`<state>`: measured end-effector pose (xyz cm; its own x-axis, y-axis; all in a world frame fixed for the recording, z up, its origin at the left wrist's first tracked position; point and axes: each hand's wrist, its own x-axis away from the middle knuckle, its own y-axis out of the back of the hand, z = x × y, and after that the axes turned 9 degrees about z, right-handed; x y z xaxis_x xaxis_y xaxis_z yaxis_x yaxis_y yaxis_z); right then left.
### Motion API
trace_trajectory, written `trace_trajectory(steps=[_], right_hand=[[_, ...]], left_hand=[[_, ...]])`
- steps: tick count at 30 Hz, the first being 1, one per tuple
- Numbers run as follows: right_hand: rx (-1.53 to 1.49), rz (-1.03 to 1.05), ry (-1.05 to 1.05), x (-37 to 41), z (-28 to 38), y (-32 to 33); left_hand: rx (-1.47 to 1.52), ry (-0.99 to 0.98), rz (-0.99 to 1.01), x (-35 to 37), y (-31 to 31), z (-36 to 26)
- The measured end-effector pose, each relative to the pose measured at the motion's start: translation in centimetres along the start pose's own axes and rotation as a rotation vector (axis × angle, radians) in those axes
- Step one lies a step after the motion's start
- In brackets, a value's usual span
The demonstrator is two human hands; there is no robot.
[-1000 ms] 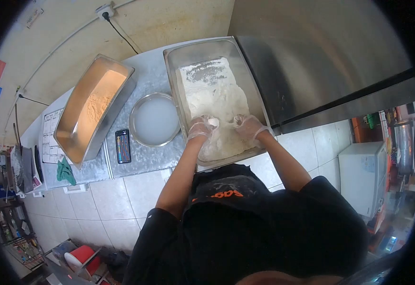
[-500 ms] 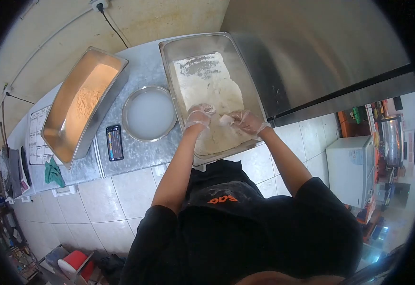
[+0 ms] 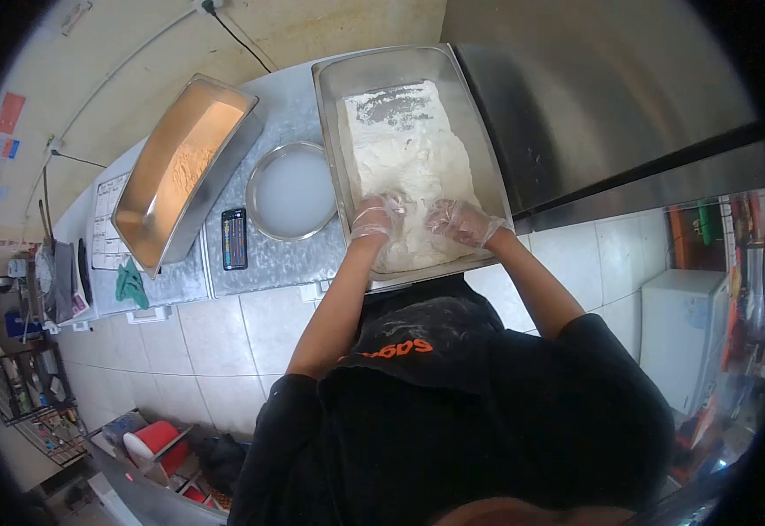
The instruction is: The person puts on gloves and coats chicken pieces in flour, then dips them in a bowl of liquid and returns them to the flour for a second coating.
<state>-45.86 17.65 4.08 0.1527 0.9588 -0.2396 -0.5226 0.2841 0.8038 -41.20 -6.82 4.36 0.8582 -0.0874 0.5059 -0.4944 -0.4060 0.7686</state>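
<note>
A deep steel pan (image 3: pixel 479 145) holds a bed of white flour (image 3: pixel 417 162), and both my hands are low in it near the front. My left hand (image 3: pixel 378 217), in a clear plastic glove, has its fingers curled against the flour at the pan's left side. My right hand (image 3: pixel 466 223), gloved alike, faces it from the right with bent fingers in the flour. Flour dusts both gloves. A short gap of flour lies between the hands. Whatever the fingers close on is hidden by the gloves and flour.
Left of the pan stands a round steel bowl (image 3: pixel 293 193) of cloudy whitish liquid. Beyond it are a phone (image 3: pixel 234 238), a long steel container (image 3: pixel 141 210) with orange-tan powder, and a green cloth (image 3: pixel 131 285). A large steel cabinet (image 3: pixel 593 105) rises to the right.
The white lump seen at my right fingers no longer shows. Both hands now reach down into the flour, fingers curled. The whole view has shifted slightly.
</note>
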Motion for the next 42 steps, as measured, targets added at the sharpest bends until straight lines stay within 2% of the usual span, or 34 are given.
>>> trace_trajectory(steps=[2,4,5,7,9,11,12,15,17,20,22,23,24,25,26,27,28,32,36,38,39,41,42], right_hand=[[-0.218,0.006,-0.488,0.2,1.4,-0.2],[-0.212,-0.047,-0.496,0.4,1.4,0.7],[-0.204,-0.088,-0.508,0.5,1.3,0.9],[-0.242,-0.149,-0.504,0.9,0.6,0.7],[-0.277,-0.21,-0.505,0.6,0.7,1.4],[-0.53,-0.226,-0.586,-1.3,2.5,4.0],[-0.531,-0.22,-0.587,-1.4,2.4,3.7],[-0.47,-0.275,-0.528,-1.3,1.0,2.0],[-0.104,-0.273,-0.377,-1.2,-0.6,1.2],[-0.154,-0.274,-0.413,-1.7,-1.3,1.1],[-0.166,-0.227,-0.335,-2.8,0.2,3.9],[-0.174,-0.187,-0.265,-3.4,1.3,5.7],[-0.178,-0.17,-0.257,-3.9,2.6,7.4],[0.017,-0.128,-0.312,-4.5,3.8,9.0],[0.216,-0.087,-0.362,-4.8,4.5,9.8],[0.217,-0.071,-0.347,-4.8,4.3,9.7],[0.146,-0.1,-0.409,-4.4,4.0,9.3],[-0.059,-0.176,-0.523,-4.4,2.9,8.4],[-0.131,-0.079,-0.591,-6.5,3.4,9.9],[0.11,0.052,-0.56,-7.7,2.8,9.8],[0.117,0.056,-0.553,-8.6,2.7,10.4],[-0.196,0.084,-0.707,-11.0,3.0,12.3],[-0.193,0.086,-0.702,-12.5,3.2,13.2]], left_hand=[[0.012,-0.026,-0.054,0.3,0.2,0.0],[0.212,-0.31,-0.308,-0.4,0.0,0.2],[0.207,-0.308,-0.306,-0.6,-0.4,0.2],[0.634,-0.425,-0.331,1.3,0.9,-1.7],[0.58,-0.421,-0.327,1.2,1.1,-2.3],[0.534,-0.419,-0.324,1.2,1.0,-3.0],[0.493,-0.39,-0.3,1.4,1.2,-3.5],[0.4,-0.307,-0.249,2.2,2.1,-4.8],[0.343,-0.253,-0.223,2.0,2.1,-4.6],[0.302,-0.263,-0.231,1.4,2.0,-3.9],[0.579,-0.156,0.001,2.3,3.6,-4.4],[0.59,-0.146,-0.006,2.3,3.1,-3.9],[0.253,-0.114,-0.051,2.2,2.3,-3.1],[-0.084,-0.077,-0.093,1.9,1.5,-2.4],[-0.069,-0.064,-0.102,1.7,1.1,-1.9],[-0.071,-0.007,-0.015,1.4,0.8,-1.5],[-0.072,0.047,0.076,1.4,0.4,-1.3],[-0.056,0.062,0.076,1.2,-0.7,-0.5],[-0.046,0.018,0.083,0.0,-1.3,1.0],[-0.045,0.019,0.092,-0.7,-1.7,1.6],[-0.094,-0.003,0.069,-0.4,-1.5,1.4],[-0.14,-0.019,0.039,-0.5,-1.6,1.3],[-0.136,-0.015,0.036,-0.9,-1.9,1.3]])
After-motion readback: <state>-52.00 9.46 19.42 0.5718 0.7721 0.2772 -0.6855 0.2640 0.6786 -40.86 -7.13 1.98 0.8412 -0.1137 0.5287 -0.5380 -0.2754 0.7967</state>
